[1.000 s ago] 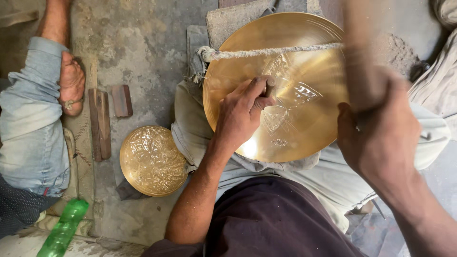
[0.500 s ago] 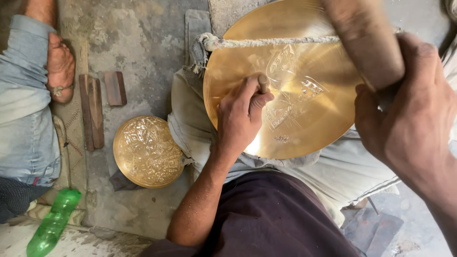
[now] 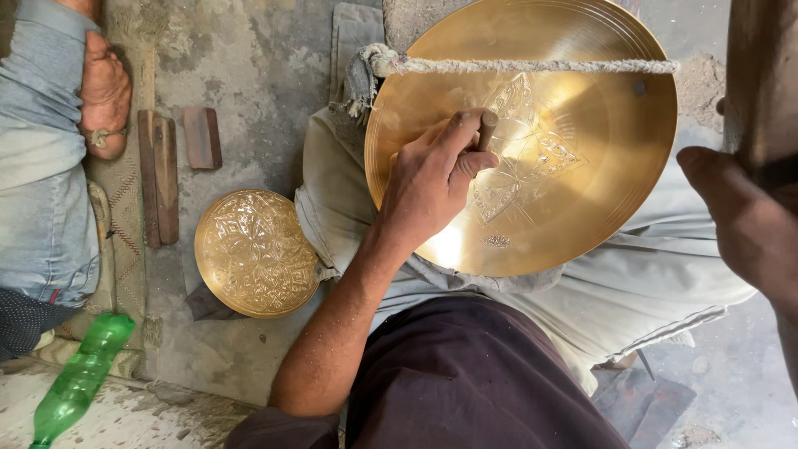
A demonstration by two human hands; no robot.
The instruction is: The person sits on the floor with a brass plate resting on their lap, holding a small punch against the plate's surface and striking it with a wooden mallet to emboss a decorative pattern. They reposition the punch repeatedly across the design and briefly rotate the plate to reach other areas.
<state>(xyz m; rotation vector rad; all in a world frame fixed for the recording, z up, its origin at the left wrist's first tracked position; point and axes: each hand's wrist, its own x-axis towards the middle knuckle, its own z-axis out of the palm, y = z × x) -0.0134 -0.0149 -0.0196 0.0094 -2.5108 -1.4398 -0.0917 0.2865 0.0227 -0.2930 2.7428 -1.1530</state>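
A large shiny brass plate (image 3: 582, 191) rests on my lap, with a star-like pattern partly engraved near its middle. A frayed rope (image 3: 532, 65) runs across its upper part. My left hand (image 3: 432, 183) lies on the plate and pinches a short metal chisel (image 3: 486, 129) upright against the surface. My right hand (image 3: 740, 224) is raised at the right edge of the view, gripping a thick wooden mallet (image 3: 761, 75) whose head rises out of the picture.
A smaller, fully engraved brass plate (image 3: 258, 254) lies on the concrete floor to the left. Beside it are wooden blocks (image 3: 158, 179), another person's foot (image 3: 104, 91) and jeans-clad leg (image 3: 41, 208), and a green plastic bottle (image 3: 79, 378).
My right hand with the mallet has shifted right and up, away from the chisel. My left hand keeps the chisel on the plate. The view has tilted slightly.
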